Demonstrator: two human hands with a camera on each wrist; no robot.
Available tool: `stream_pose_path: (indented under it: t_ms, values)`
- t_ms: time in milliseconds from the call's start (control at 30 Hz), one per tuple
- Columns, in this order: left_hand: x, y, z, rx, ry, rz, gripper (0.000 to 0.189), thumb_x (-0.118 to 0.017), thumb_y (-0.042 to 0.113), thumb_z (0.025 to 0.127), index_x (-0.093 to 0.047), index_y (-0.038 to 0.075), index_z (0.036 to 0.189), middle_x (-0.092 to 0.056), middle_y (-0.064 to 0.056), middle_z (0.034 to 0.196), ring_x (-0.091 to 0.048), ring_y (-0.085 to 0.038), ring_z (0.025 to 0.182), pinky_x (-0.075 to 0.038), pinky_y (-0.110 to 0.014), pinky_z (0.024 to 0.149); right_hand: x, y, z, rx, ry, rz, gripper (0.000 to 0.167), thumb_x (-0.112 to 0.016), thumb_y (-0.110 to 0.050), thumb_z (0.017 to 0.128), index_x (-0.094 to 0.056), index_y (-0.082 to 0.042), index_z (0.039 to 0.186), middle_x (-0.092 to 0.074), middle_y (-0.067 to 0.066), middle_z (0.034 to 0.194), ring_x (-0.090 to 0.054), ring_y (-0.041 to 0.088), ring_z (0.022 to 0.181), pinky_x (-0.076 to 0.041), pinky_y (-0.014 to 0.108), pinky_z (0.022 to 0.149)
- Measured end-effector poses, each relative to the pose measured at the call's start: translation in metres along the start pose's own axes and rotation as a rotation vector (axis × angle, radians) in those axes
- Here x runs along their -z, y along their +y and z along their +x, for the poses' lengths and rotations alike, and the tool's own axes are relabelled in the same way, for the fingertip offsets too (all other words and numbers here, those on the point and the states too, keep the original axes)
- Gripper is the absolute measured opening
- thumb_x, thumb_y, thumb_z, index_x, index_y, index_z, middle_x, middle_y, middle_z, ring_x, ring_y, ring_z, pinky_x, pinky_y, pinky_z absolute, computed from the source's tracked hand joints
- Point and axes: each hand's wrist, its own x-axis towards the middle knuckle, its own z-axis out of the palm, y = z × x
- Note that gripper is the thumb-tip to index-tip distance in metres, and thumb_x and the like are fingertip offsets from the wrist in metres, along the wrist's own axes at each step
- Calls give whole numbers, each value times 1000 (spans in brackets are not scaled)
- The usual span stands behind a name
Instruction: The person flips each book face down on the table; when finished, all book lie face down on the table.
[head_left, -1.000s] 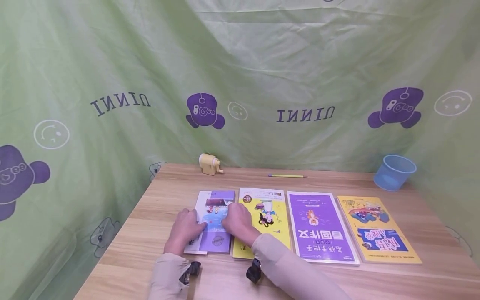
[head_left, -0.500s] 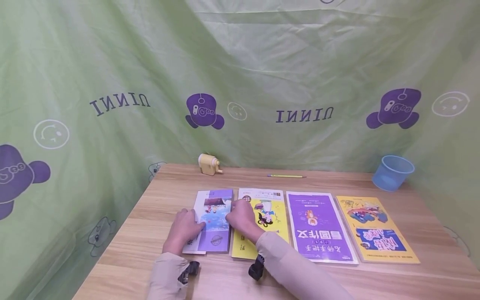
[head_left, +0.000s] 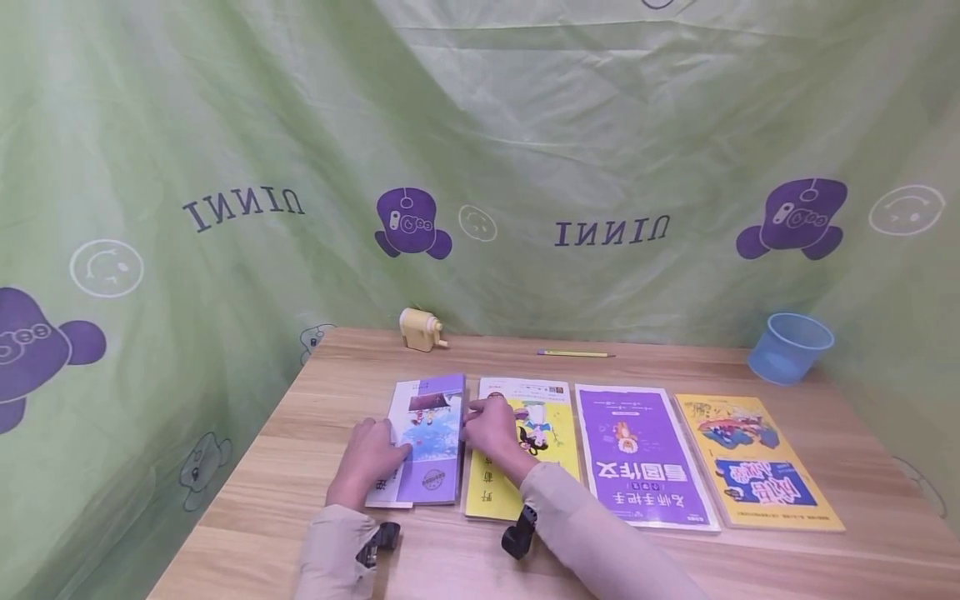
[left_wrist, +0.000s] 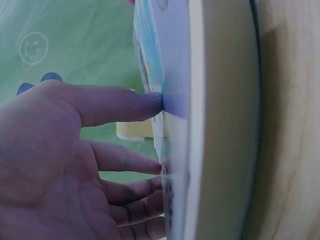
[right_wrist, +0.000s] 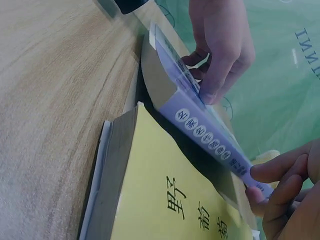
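Observation:
A purple and white book [head_left: 431, 433] with a blue picture on its cover lies at the left of the row. Its purple spine [right_wrist: 200, 131] is raised, tilting the book above a dark gap. My left hand [head_left: 367, 458] rests on the left part of the cover, thumb and fingertips [left_wrist: 150, 104] pressing it with straight fingers. At the spine's far end, my right hand [head_left: 493, 433] pinches the purple book between its fingertips. That hand hovers over a yellow and white book [head_left: 555, 450], covering part of its picture.
Farther right lie a purple book with a white border [head_left: 645, 458] and an orange-yellow book [head_left: 757, 458]. Along the table's back stand a yellow pencil sharpener [head_left: 422, 330] and a blue bin [head_left: 791, 348], with a pencil [head_left: 576, 353] lying between them. A green curtain [head_left: 480, 125] hangs behind.
My right hand has shifted from over the purple book's right edge to its spine, turning slightly rightward. That edge of the book has risen. My left hand has stayed in place.

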Motion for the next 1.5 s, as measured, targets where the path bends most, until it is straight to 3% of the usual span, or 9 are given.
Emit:
stream_pose_path:
  t_ms: [167, 467, 600, 733, 900, 1000, 1233, 1433, 1500]
  values:
    - [1, -1, 1, -11, 2, -12, 38, -75, 25, 83, -67, -9, 100, -58, -14, 83, -52, -28, 83, -46, -46, 79, 1, 1, 1, -30, -5, 76, 70, -74, 20, 61, -64, 6, 128, -77, 10, 92, -71, 18, 79, -59, 27, 63]
    - [-1, 0, 3, -21, -7, -21, 37, -73, 26, 85, -70, -6, 104, -60, -11, 82, -54, -29, 86, -43, -50, 84, 6, 4, 2, -9, -21, 185, 69, -76, 19, 64, -61, 6, 130, -75, 17, 111, -72, 28, 101, -59, 29, 82]
    - [0, 0, 2, -25, -12, -50, 35, -72, 29, 87, -71, -2, 102, -64, -12, 84, -55, -31, 90, -40, -51, 87, 10, 3, 2, -3, -48, 238, 70, -77, 16, 65, -60, 5, 132, -75, 17, 112, -72, 28, 104, -58, 26, 72]
    - [1, 2, 1, -31, -29, -77, 48, -71, 31, 89, -68, -4, 121, -71, -22, 110, -58, -41, 105, -38, -55, 93, 13, 2, 2, 14, -61, 283, 69, -80, 13, 66, -62, 3, 132, -76, 14, 108, -72, 23, 95, -55, 23, 61]
    - [3, 5, 0, -18, -75, -107, 55, -69, 34, 92, -63, -4, 131, -68, -25, 125, -54, -41, 109, -38, -54, 94, 16, 0, 1, 60, -75, 316, 67, -81, 10, 67, -62, 3, 131, -77, 13, 107, -69, 31, 112, -53, 34, 99]
    - [2, 7, 0, -16, -85, -126, 55, -69, 35, 92, -64, -3, 131, -69, -23, 122, -53, -37, 106, -39, -52, 92, 19, -1, 1, 69, -78, 332, 67, -81, 10, 66, -64, 0, 130, -77, 12, 107, -66, 32, 119, -48, 43, 106]
    - [0, 9, 0, -58, -86, -169, 52, -69, 32, 92, -64, -2, 131, -68, -23, 124, -55, -39, 111, -41, -58, 97, 22, 0, 2, 109, -78, 356, 65, -79, 11, 65, -66, 1, 128, -77, 15, 107, -65, 31, 122, -47, 19, 61]
    - [2, 11, 0, -98, -95, -218, 49, -64, 36, 95, -63, 9, 137, -69, -20, 127, -57, -38, 112, -43, -57, 97, 23, 0, 1, 147, -84, 381, 63, -82, 8, 67, -65, 2, 127, -75, 19, 109, -65, 34, 119, -52, 15, 67]
    - [3, 12, -1, -109, -94, -225, 49, -63, 38, 97, -63, 10, 137, -69, -20, 127, -60, -36, 109, -46, -55, 93, 23, -1, 1, 157, -82, 381, 63, -83, 7, 68, -65, 2, 127, -75, 20, 110, -71, 28, 103, -52, 15, 66]
